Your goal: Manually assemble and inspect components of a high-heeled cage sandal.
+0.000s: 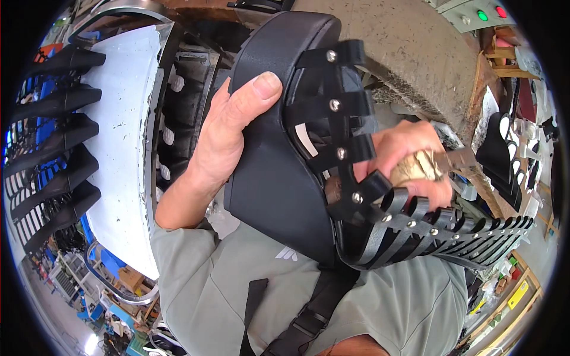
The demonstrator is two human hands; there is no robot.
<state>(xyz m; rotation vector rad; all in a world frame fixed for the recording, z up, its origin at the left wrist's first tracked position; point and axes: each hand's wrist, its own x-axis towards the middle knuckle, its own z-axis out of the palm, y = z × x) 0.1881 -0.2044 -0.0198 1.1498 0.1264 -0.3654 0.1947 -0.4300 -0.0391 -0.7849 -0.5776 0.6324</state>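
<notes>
A black platform boot [270, 178] with a thick, smooth sole lies across the middle of the view. Its open upper is a cage of black straps [335, 107] joined by round silver studs, and the strappy shaft [436, 231] runs off to the lower right. My left hand [228, 127] grips the sole from the left, thumb pressed on its side. Behind the straps, my right hand [409, 154] is closed round a tool with a tape-wrapped handle [418, 166]; a flat metal part sticks out to the right. Straps and blur hide the tool's working end.
At left, a white panel [122, 136] borders a line of several black strappy boots [53, 160]. Dark shoes sit in a trough [184, 113] behind it. A worn grey bench edge [415, 53] crosses the top, near a control box [475, 15] with green and red buttons. Black pieces [502, 148] hang at right.
</notes>
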